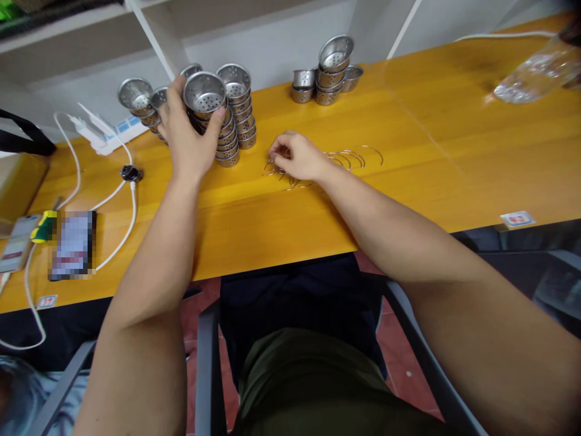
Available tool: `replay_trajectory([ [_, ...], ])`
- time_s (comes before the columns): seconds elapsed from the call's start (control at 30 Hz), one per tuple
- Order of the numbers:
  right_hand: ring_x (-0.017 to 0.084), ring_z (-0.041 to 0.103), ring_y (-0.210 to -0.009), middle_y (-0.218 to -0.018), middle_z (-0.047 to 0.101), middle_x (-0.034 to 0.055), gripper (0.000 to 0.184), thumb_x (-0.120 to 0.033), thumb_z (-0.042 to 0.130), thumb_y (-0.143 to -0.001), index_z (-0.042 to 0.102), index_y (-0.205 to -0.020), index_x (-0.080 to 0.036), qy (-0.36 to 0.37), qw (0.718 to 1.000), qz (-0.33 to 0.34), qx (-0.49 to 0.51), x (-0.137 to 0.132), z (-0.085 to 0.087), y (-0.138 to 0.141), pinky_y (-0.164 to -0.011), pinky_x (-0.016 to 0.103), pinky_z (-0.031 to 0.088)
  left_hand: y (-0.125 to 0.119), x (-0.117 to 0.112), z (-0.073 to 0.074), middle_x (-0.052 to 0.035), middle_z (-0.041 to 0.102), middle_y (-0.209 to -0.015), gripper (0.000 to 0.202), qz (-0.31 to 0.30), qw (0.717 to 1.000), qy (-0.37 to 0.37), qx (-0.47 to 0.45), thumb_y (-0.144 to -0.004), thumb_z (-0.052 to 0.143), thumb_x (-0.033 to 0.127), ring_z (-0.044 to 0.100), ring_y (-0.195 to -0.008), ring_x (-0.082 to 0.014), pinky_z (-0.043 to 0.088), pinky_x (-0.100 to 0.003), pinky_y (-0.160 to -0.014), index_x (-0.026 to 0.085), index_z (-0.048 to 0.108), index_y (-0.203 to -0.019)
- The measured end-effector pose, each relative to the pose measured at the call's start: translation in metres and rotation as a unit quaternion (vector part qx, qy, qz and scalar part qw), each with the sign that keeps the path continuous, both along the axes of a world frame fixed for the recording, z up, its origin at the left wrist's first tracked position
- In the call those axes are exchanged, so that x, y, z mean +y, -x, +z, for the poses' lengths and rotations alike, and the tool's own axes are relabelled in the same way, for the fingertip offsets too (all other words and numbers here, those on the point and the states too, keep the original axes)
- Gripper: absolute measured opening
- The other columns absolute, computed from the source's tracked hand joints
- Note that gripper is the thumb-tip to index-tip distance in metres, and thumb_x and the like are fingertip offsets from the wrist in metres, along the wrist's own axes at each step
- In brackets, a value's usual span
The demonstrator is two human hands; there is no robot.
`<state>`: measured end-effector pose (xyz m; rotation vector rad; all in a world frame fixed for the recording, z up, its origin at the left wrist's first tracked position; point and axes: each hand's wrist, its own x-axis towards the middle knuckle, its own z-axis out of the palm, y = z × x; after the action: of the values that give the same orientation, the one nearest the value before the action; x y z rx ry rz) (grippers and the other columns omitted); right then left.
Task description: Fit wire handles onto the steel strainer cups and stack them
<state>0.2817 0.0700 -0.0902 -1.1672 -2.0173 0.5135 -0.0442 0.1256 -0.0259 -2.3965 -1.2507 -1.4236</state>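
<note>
My left hand (188, 136) is wrapped around the top metal strainer cup (204, 94) of a tall stack of perforated steel cups. A second tall stack (238, 106) stands just to its right. My right hand (295, 156) rests on the yellow table (408, 145) with its fingers pinched on a heap of thin wire rings (349, 158); which ring it holds I cannot make out.
More strainer cups stand at the back left (136, 97) and in a small pile at the back middle (329, 72). A white power strip (104, 134) and cables lie to the left, beside a phone (72, 243). A clear plastic bottle (540, 69) lies at far right.
</note>
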Motion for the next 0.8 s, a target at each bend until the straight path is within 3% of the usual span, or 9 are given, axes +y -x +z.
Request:
replay_trajectory([
  [0.07, 0.036, 0.076, -0.107, -0.112, 0.073, 0.0129, 0.013, -0.013, 0.080, -0.098, 0.074, -0.105, -0.022, -0.002, 1.000, 0.002, 0.000, 0.000, -0.001, 0.000, -0.111, 0.061, 0.068, -0.006, -0.013, 0.007, -0.0054, 0.069, -0.176, 0.081, 0.073, 0.996, 0.012, -0.044, -0.109, 0.083, 0.080, 0.058, -0.163, -0.0390, 0.046, -0.069, -0.136, 0.035, 0.057, -0.171],
  [0.27, 0.033, 0.075, -0.102, -0.110, 0.072, 0.0115, 0.012, -0.014, 0.080, -0.098, 0.073, -0.104, -0.021, 0.010, 1.000, 0.001, 0.012, -0.001, -0.001, 0.001, -0.107, 0.056, 0.068, -0.021, -0.020, 0.010, -0.0154, 0.073, -0.168, 0.087, 0.098, 0.993, 0.031, -0.051, -0.092, 0.098, 0.058, 0.055, -0.162, -0.0493, 0.037, -0.077, -0.142, 0.024, 0.064, -0.165],
  [0.37, 0.033, 0.075, -0.102, -0.110, 0.072, 0.0115, 0.012, -0.013, 0.080, -0.099, 0.072, -0.103, -0.021, 0.010, 1.000, 0.000, 0.013, -0.002, -0.001, 0.001, -0.108, 0.056, 0.068, -0.020, -0.019, 0.008, -0.0211, 0.066, -0.175, 0.104, 0.082, 0.995, -0.008, -0.061, -0.091, 0.097, 0.069, 0.052, -0.166, -0.0514, 0.033, -0.079, -0.145, 0.019, 0.057, -0.173],
  [0.47, 0.034, 0.075, -0.103, -0.110, 0.072, 0.0122, 0.012, -0.013, 0.079, -0.099, 0.072, -0.104, -0.021, 0.006, 1.000, 0.002, 0.012, -0.002, 0.001, 0.000, -0.109, 0.058, 0.067, -0.025, -0.039, 0.017, -0.0260, 0.053, -0.188, 0.119, 0.047, 0.992, -0.104, -0.059, -0.094, 0.095, 0.078, 0.042, -0.178, -0.0526, 0.025, -0.078, -0.152, 0.015, 0.047, -0.181],
  [0.57, 0.036, 0.075, -0.106, -0.112, 0.073, 0.0128, 0.012, -0.015, 0.081, -0.100, 0.072, -0.105, -0.022, 0.003, 1.000, 0.002, 0.014, -0.003, 0.002, 0.000, -0.112, 0.060, 0.067, -0.042, -0.073, 0.025, -0.0101, 0.054, -0.189, 0.076, -0.041, 0.986, -0.160, -0.035, -0.118, 0.076, 0.073, 0.044, -0.182, -0.0417, 0.033, -0.068, -0.153, 0.038, 0.048, -0.179],
  [0.6, 0.036, 0.075, -0.107, -0.113, 0.074, 0.0129, 0.012, -0.016, 0.081, -0.101, 0.072, -0.106, -0.022, 0.002, 1.000, 0.000, 0.016, -0.004, 0.002, 0.000, -0.113, 0.060, 0.067, -0.050, -0.083, 0.024, -0.0085, 0.062, -0.180, 0.057, -0.092, 0.982, -0.166, -0.016, -0.124, 0.068, 0.067, 0.055, -0.174, -0.0393, 0.044, -0.067, -0.146, 0.041, 0.053, -0.173],
  [0.67, 0.037, 0.075, -0.109, -0.113, 0.075, 0.0128, 0.011, -0.019, 0.082, -0.103, 0.072, -0.107, -0.023, -0.001, 1.000, -0.005, 0.023, -0.005, 0.003, 0.002, -0.114, 0.059, 0.067, -0.063, -0.097, 0.014, -0.0089, 0.080, -0.147, 0.031, -0.196, 0.968, -0.149, 0.042, -0.128, 0.057, 0.053, 0.079, -0.142, -0.0354, 0.066, -0.060, -0.117, 0.036, 0.067, -0.151],
  [0.73, 0.038, 0.075, -0.112, -0.115, 0.076, 0.0126, 0.011, -0.020, 0.082, -0.106, 0.073, -0.110, -0.024, -0.009, 0.999, -0.021, 0.033, -0.004, 0.002, 0.001, -0.116, 0.058, 0.066, -0.072, -0.099, -0.004, -0.0073, 0.084, -0.121, 0.020, -0.235, 0.966, -0.043, 0.096, -0.122, 0.060, 0.042, 0.085, -0.109, -0.0298, 0.069, -0.049, -0.094, 0.030, 0.075, -0.128],
  [0.8, 0.038, 0.076, -0.116, -0.118, 0.078, 0.0122, 0.013, -0.019, 0.083, -0.108, 0.074, -0.117, -0.024, -0.014, 0.998, -0.054, 0.041, 0.002, 0.003, -0.003, -0.119, 0.057, 0.064, -0.075, -0.094, -0.022, -0.0068, 0.083, -0.107, 0.014, -0.236, 0.961, 0.079, 0.120, -0.114, 0.067, 0.035, 0.081, -0.090, -0.0259, 0.067, -0.043, -0.086, 0.027, 0.079, -0.113],
])
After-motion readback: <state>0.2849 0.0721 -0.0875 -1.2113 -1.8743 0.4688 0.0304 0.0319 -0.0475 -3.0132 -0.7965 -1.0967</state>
